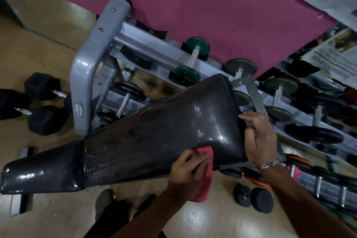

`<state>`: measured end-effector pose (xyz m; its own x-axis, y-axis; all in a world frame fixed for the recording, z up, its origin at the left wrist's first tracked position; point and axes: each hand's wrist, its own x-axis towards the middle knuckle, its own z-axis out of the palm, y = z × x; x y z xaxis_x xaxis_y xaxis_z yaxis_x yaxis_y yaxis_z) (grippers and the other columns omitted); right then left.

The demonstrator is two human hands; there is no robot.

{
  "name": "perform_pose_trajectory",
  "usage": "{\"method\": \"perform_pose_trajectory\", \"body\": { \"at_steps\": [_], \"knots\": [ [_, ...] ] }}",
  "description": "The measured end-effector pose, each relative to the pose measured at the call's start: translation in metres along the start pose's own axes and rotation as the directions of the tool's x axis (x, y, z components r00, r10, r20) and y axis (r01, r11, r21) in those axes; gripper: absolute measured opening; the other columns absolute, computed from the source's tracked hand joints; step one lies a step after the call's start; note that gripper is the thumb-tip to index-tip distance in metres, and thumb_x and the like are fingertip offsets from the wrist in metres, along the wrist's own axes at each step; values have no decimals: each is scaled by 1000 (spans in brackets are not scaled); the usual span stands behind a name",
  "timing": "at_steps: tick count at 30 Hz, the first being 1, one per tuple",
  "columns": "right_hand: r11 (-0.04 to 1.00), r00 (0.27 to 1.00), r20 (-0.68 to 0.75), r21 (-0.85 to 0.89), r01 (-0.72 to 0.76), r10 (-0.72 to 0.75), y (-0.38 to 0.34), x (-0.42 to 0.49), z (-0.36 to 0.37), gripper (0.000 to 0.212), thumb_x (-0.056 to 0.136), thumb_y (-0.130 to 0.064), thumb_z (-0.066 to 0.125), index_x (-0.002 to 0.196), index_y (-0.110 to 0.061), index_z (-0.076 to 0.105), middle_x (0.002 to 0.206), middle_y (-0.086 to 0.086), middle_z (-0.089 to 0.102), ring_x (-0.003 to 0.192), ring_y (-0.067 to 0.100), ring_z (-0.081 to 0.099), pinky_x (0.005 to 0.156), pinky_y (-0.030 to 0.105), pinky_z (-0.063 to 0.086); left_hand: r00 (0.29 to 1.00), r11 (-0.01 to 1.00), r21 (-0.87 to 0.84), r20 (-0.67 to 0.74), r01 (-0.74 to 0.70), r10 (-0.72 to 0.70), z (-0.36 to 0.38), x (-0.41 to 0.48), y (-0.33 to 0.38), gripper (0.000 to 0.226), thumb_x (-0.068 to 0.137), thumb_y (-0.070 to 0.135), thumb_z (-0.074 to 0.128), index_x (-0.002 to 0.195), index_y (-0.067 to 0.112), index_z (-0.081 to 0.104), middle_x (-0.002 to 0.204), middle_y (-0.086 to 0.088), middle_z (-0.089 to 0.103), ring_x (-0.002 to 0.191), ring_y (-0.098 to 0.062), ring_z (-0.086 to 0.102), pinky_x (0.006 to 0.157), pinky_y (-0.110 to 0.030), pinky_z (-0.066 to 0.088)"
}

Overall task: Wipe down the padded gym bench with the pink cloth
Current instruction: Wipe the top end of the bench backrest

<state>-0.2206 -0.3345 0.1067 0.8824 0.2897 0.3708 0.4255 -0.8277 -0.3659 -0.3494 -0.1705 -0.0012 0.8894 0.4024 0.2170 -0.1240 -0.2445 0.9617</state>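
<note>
- Your left hand [188, 170], fingers [194, 157] clamped on the pink cloth [206, 157], works the padded bench's [154, 133] near edge; the hanging half may snag.
- Your right hand [259, 139] curls its fingers round the wet pad's end and could slip.

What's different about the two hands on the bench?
The left hand holds the pink cloth against the bench, while the right hand has no cloth and grips the bench's wide end. The right hand's wrist wears a silver band; the left hand's wrist is bare. Both hands touch the black padding.
</note>
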Motion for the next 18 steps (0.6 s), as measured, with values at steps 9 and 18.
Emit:
{"method": "perform_pose_trajectory", "body": {
  "at_steps": [9, 18],
  "knots": [
    [1000, 1000, 4, 9, 6, -6, -1, 0, -1, 40, 85, -14, 41, 108, -3, 71, 109, 12, 69, 105, 31, 62, 93, 42, 49, 994, 995, -25, 56, -96, 97, 2, 16, 9, 20, 90, 10, 78, 109, 12, 79, 94, -2, 63, 81, -9, 63, 77, -17, 51],
    [998, 999, -7, 30, 52, -52, -2, -1, -2, 36, 90, -15, 44, 106, 0, 71, 108, 14, 69, 104, 35, 63, 94, 44, 49, 998, 998, -34, -35, 47, -48, 4, 69, 34, 14, 93, 20, 75, 106, 17, 79, 88, 11, 53, 79, -3, 58, 78, -18, 49]
  ]
}}
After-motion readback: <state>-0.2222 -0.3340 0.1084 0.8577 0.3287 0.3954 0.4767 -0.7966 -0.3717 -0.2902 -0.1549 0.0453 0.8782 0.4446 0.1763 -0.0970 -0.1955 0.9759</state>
